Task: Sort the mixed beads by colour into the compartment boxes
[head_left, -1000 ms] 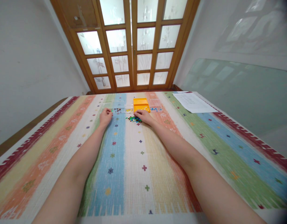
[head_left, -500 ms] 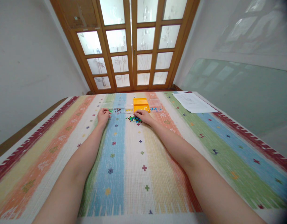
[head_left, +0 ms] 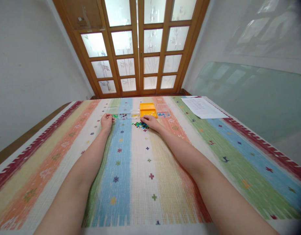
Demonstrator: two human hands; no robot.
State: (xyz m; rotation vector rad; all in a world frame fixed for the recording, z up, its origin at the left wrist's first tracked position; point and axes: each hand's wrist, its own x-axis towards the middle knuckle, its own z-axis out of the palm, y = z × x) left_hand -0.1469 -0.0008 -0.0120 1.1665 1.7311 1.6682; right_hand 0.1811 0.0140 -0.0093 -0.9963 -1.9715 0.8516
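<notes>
The left arm is extended from the lower left of the frame, the right arm from the lower right. The left hand is held left of centre, fingers curled; the right hand is held at mid-frame, knuckles up, fingers bent and pointed leftward.

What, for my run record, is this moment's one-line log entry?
left hand: beside green pieces | right hand: at multicolored pile | orange case: beyond right hand

Probably home dining room: striped tablecloth, wooden doors, frosted panes.
</notes>
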